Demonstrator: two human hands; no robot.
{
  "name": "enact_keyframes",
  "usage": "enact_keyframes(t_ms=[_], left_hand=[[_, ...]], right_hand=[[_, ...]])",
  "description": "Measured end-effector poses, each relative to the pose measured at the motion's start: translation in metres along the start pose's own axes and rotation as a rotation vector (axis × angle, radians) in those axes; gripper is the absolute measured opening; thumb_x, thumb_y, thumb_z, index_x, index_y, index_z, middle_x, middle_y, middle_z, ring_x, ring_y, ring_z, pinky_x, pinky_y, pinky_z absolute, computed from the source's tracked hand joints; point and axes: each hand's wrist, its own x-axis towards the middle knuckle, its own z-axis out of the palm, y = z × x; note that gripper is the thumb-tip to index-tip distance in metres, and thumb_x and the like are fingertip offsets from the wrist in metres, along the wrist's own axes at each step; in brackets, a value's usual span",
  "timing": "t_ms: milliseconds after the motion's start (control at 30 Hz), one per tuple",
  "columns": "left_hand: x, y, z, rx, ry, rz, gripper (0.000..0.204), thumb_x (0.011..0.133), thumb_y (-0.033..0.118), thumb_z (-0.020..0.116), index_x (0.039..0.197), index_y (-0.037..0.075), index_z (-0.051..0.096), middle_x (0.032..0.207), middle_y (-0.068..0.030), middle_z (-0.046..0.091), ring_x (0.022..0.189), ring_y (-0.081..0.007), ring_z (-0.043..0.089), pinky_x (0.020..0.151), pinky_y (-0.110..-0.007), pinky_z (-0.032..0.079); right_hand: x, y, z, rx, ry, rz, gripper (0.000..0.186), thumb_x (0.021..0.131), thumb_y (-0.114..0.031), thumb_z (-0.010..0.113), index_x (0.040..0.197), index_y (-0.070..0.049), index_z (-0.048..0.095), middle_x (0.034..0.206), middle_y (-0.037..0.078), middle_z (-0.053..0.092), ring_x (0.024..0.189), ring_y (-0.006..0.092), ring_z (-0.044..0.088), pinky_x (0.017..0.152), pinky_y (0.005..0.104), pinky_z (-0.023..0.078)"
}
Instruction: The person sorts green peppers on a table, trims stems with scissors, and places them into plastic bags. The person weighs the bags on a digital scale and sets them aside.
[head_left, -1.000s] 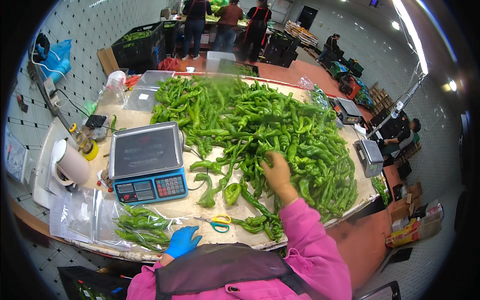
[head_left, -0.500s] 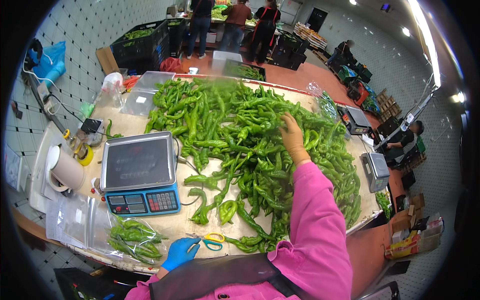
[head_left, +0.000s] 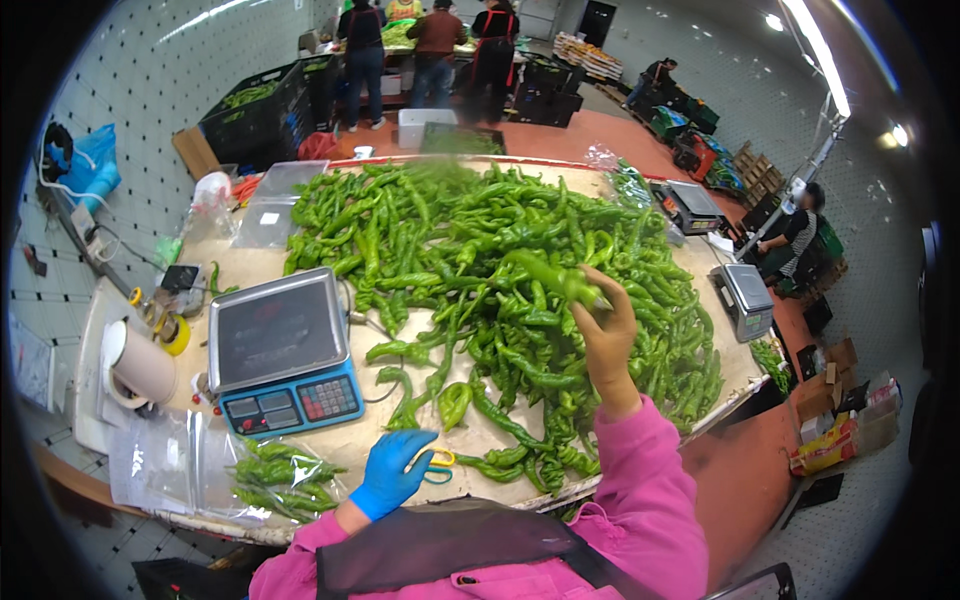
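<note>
A long green pepper (head_left: 553,279) is pinched between the thumb and fingers of my right hand (head_left: 610,335), above a big heap of green peppers (head_left: 520,220) spread over the table. My left hand (head_left: 393,473), in a blue glove, lies low at the table's front edge with its fingers stretched out. Its fingertips reach the yellow and teal handles of a pair of scissors (head_left: 440,462); the blades are covered by the hand. Left of it rests a clear plastic bag (head_left: 285,475) with several peppers inside.
A blue scale (head_left: 280,350) with a dark plate stands left of the heap. Beyond it lie tape rolls (head_left: 172,335), a white jug-shaped thing (head_left: 140,360) and clear bags (head_left: 280,190). Smaller scales (head_left: 745,300) line the right edge. People work by crates (head_left: 545,100) farther off.
My right hand has drawn back toward me, lifting a pepper off the heap. My left hand has moved up and right, onto the scissors. The whole view has shifted slightly.
</note>
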Motion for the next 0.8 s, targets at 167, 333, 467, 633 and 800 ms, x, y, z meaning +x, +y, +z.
enact_keyframes(t_ms=[167,333,467,633,800], left_hand=[[0.023,0.016,0.004,0.194,0.211,0.059,0.087,0.075,0.032,0.082,0.146,0.004,0.041,0.144,-0.0191,0.042,0.132,-0.0389,0.039,0.109,-0.049,0.031],[0.018,-0.009,0.022,-0.249,0.067,-0.226,0.042,0.078,0.007,0.076,0.119,0.008,0.066,0.099,-0.0104,0.072,0.086,-0.0257,0.069,0.079,-0.035,0.054],[-0.001,-0.027,0.036,-0.531,0.197,-0.515,0.029,0.083,0.010,0.077,0.111,0.004,0.069,0.097,-0.0081,0.074,0.085,-0.0118,0.067,0.076,-0.029,0.053],[-0.010,-0.041,0.036,-0.578,0.209,-0.609,0.030,0.081,0.011,0.081,0.107,0.002,0.069,0.096,-0.0076,0.073,0.086,-0.0109,0.066,0.075,-0.029,0.054],[-0.019,-0.054,0.037,-0.670,0.235,-0.593,0.030,0.081,0.008,0.080,0.106,0.002,0.065,0.098,-0.0073,0.072,0.089,-0.0119,0.066,0.080,-0.029,0.055]], right_hand=[[-0.069,-0.037,0.029,0.193,-0.399,0.150,0.040,0.079,0.008,0.061,0.118,-0.002,0.061,0.122,0.014,0.063,0.118,0.0237,0.059,0.104,0.0370,0.047],[-0.072,-0.025,0.060,0.406,-1.059,0.573,0.075,0.081,-0.009,0.077,0.146,-0.008,0.040,0.126,0.013,0.061,0.113,0.0174,0.060,0.096,0.0340,0.051],[0.016,0.061,0.057,-0.320,-0.578,-0.019,0.037,0.083,-0.005,0.069,0.120,-0.007,0.065,0.114,0.011,0.068,0.090,0.0195,0.067,0.080,0.0316,0.055],[0.075,0.165,0.046,-1.289,-0.787,-0.108,0.032,0.078,-0.003,0.058,0.107,-0.012,0.068,0.112,0.010,0.063,0.094,0.0359,0.064,0.077,0.0455,0.054],[0.073,0.171,0.030,-1.194,-0.628,-0.225,0.031,0.071,0.004,0.061,0.097,-0.012,0.067,0.106,0.007,0.064,0.096,0.0335,0.061,0.077,0.0438,0.053]])
